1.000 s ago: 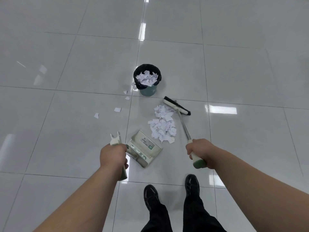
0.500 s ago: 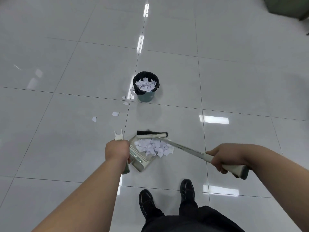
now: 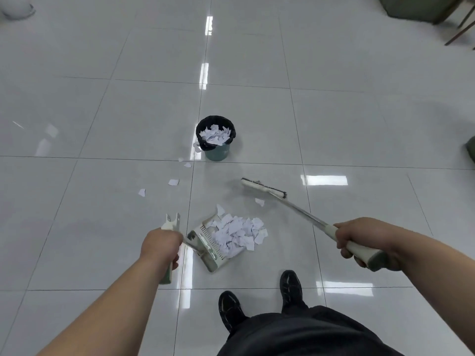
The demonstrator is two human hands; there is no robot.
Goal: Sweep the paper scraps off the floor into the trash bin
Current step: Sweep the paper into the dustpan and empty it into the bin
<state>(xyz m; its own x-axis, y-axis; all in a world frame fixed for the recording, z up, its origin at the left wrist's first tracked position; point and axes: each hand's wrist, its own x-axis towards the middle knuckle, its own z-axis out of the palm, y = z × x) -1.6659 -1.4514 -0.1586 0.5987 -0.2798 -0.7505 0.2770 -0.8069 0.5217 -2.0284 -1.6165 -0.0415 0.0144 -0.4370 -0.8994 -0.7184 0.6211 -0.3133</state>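
Observation:
My left hand grips the dustpan's handle; the pale dustpan rests on the floor in front of my feet with a heap of white paper scraps in and at its mouth. My right hand holds the broom handle; the broom head is out to the right, beyond the pan, with one scrap lying just below it. A small green trash bin with a black liner stands further ahead, holding paper. Several loose scraps trail on the tiles left of the bin.
Glossy white floor tiles stretch all around. My black shoes stand just behind the dustpan. Dark furniture and thin legs show at the far right top. A white rounded object sits in the far left corner.
The broom swept the pile leftwards into the dustpan, then swung back out to the right and forward. The pan now holds the heap. The view tilted up, showing more floor.

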